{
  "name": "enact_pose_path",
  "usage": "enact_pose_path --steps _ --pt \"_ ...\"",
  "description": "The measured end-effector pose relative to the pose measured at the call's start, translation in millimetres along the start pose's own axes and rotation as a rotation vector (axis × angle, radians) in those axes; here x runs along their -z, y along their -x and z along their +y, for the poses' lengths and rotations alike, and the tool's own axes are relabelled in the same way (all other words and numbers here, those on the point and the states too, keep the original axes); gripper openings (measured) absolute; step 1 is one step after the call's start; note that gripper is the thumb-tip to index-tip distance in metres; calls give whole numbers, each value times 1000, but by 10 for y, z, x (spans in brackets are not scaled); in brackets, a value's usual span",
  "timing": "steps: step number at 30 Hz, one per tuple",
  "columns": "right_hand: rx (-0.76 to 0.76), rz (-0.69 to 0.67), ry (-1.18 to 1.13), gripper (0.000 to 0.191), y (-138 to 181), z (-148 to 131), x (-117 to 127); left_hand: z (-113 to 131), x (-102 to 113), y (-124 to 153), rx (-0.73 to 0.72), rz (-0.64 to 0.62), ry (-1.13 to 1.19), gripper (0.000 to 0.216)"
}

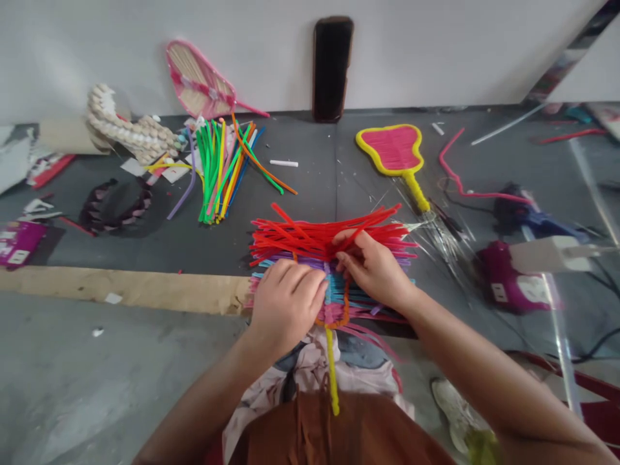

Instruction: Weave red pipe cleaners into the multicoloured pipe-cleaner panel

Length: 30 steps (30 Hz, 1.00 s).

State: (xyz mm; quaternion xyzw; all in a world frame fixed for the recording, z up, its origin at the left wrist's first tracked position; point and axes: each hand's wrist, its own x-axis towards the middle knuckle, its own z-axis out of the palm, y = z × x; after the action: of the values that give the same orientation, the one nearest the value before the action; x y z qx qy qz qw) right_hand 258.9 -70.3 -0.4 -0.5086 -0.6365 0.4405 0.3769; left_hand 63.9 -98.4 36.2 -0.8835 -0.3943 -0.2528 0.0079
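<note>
Close in front of me lies a fan-like piece made of pipe cleaners [345,297], with an orange outline, rows of pink, blue and purple, and a yellow handle [332,374] pointing toward my body. Loose ends stick out on both sides. My left hand [288,300] is closed over its left part, fingers bent and pressed together. At the upper part my right hand [375,268] pinches a red pipe cleaner [361,227] between thumb and fingers. A thick layer of red pipe cleaners [290,236] lies across the top. The fingertips hide where the strands meet.
Behind stand a bundle of coloured pipe cleaners [213,171], a pink fan [201,84] and a phone [332,68] against the wall. A yellow-edged fan [392,148], thin wires [443,252] and a glue gun [547,223] are to the right. A dark headband [113,210] lies left.
</note>
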Motion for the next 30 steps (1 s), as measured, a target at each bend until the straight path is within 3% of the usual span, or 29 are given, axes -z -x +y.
enact_pose_path --steps 4,8,11,14,19,25,30 --pt "55 53 22 22 7 13 -13 -54 -257 -24 64 -158 -36 18" --pt "146 109 144 26 29 -12 34 -80 -318 14 111 -195 -25 27" --pt "206 141 333 16 51 -28 101 -68 -327 41 122 -210 -17 26" --pt "283 54 482 3 70 -31 161 -51 -350 56 142 -219 -28 27" --pt "395 -144 602 16 91 -57 174 -36 -370 60 168 -263 -52 31" --pt "475 -216 846 19 103 -86 120 -32 -360 59 189 -274 -16 31" --pt "473 -227 910 22 112 -38 90 -17 -353 46 189 -310 -63 34"
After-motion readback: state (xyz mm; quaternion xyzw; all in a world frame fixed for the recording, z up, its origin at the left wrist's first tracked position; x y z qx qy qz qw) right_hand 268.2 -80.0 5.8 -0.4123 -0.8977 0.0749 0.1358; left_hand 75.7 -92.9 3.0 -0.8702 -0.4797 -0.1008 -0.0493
